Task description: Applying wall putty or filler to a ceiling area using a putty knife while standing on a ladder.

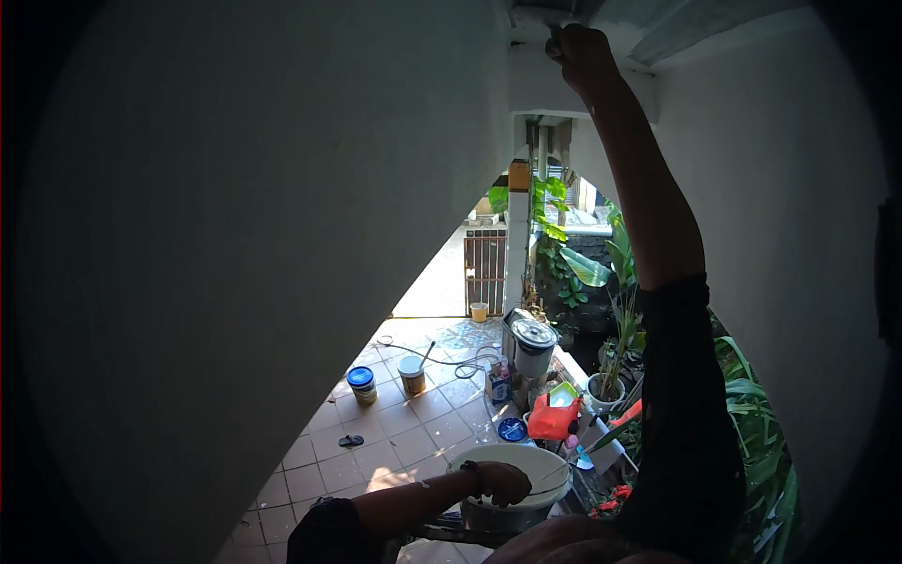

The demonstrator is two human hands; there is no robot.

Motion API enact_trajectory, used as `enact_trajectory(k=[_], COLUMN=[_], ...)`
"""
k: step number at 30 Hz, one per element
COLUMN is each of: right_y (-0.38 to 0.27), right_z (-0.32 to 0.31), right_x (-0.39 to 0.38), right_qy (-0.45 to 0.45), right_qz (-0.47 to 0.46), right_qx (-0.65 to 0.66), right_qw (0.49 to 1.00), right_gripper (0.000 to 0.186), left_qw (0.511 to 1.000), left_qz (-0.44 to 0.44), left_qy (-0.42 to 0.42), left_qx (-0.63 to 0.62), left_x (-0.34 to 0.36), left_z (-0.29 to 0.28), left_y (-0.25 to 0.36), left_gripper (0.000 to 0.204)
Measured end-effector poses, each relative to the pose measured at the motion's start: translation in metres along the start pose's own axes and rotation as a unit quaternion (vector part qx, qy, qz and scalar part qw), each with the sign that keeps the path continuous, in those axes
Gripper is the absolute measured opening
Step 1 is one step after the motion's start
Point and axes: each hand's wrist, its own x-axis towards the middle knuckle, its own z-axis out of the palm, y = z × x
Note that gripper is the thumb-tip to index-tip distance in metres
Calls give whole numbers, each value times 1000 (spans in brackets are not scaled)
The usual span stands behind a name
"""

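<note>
Ceiling (700, 30) work seems in hand, next needing steady reach: right hand (581, 56) clenched round an indistinct tool (552, 31), left hand (504, 483) over the bucket (517, 518), grip unclear.

Head cam — fisheye, facing dn

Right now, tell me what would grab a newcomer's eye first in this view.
First, the raised arm, stretching up the right side with its right hand curled near the ceiling. Next, the bright tiled floor, framed by the dim wall on the left. Then the red bag, low and right of centre, just beyond the big bucket at the left hand.
</note>
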Motion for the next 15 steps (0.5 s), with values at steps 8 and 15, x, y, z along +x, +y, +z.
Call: enact_trajectory(k=[8, 15], right_y=[-55, -72], right_z=[-41, -54], right_x=[-62, -106], right_qy=[72, 32], right_qz=[276, 363], right_qx=[765, 716], right_qw=[578, 595], right_gripper=[12, 10], left_qw=[997, 997], left_qz=[-39, -26], left_qy=[-29, -39], left_qx=[61, -68], left_x=[2, -9], left_z=[-8, 2], left_y=[2, 8], left_gripper=[16, 10])
